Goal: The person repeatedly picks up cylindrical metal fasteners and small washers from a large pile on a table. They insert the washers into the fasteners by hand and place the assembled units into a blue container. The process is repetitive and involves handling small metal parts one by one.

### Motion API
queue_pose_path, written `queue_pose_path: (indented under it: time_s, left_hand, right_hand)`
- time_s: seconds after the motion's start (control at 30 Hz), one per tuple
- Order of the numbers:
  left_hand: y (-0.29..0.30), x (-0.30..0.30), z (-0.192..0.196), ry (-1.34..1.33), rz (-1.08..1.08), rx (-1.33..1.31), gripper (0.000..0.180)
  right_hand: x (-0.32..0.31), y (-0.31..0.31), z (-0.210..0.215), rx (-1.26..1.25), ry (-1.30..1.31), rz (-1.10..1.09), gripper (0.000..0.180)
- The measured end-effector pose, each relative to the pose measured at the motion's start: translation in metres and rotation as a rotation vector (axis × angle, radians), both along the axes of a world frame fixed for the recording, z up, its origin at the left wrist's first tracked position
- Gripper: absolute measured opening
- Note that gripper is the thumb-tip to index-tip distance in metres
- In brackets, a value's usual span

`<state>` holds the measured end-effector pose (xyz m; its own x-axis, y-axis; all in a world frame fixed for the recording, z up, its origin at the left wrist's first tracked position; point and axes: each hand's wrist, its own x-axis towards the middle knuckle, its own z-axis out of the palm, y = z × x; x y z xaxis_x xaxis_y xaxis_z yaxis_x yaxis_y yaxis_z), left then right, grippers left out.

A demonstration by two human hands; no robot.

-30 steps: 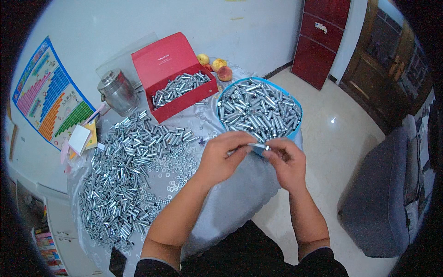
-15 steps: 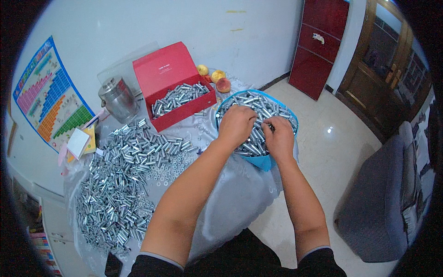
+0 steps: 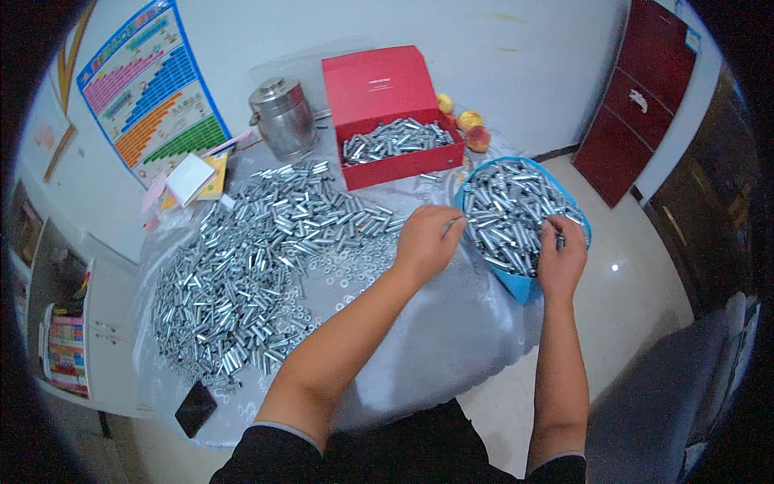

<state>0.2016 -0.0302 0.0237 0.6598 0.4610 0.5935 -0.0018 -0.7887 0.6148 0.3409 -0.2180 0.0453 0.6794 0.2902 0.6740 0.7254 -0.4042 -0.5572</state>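
Observation:
A blue bin (image 3: 524, 287) heaped with short silver metal bolts (image 3: 508, 210) stands at the table's right side. Over its near right part, my right hand (image 3: 563, 260) has thumb and fingers pinched, with a small silver bolt partly showing between them. My left hand (image 3: 431, 240) hovers just outside the bin's left rim, fingers curled together; whatever they hold is hidden. A large pile of similar bolts (image 3: 234, 282) covers the left of the table. Flat washers (image 3: 347, 270) lie scattered between this pile and my left forearm.
Behind the pile stand a red open-lidded box (image 3: 403, 169) full of bolts and a steel canister (image 3: 282, 121). Fruit (image 3: 477, 139) sits beside the box. A dark phone-like slab (image 3: 196, 409) lies at the near left table edge; papers (image 3: 191, 179) are at the back left.
My hands, close together over the bin before, have moved apart. The left has moved left out of the bin; the right stays over its right part. The view has turned left.

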Motion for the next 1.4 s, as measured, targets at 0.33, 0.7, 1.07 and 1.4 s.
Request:
queue_pose_path:
  time_s: [0.33, 0.7, 1.07, 1.4]
  left_hand:
    - [0.034, -0.166, -0.023, 0.069, 0.422, -0.548, 0.024]
    - [0.058, -0.238, -0.044, 0.092, 0.668, -0.437, 0.020]
    - [0.077, -0.243, -0.037, 0.494, 0.639, 0.241, 0.015]
    - [0.074, -0.240, -0.031, 0.739, 0.636, 0.287, 0.021]
  right_hand:
    - [-0.081, 0.082, 0.003, 0.064, -0.155, 0.323, 0.011]
    - [-0.144, 0.191, -0.060, -0.022, -0.073, 0.693, 0.010]
    - [-0.159, 0.224, -0.087, -0.391, -0.129, 0.672, 0.019]
    - [-0.176, 0.197, -0.056, -0.345, 0.609, 0.983, 0.028]
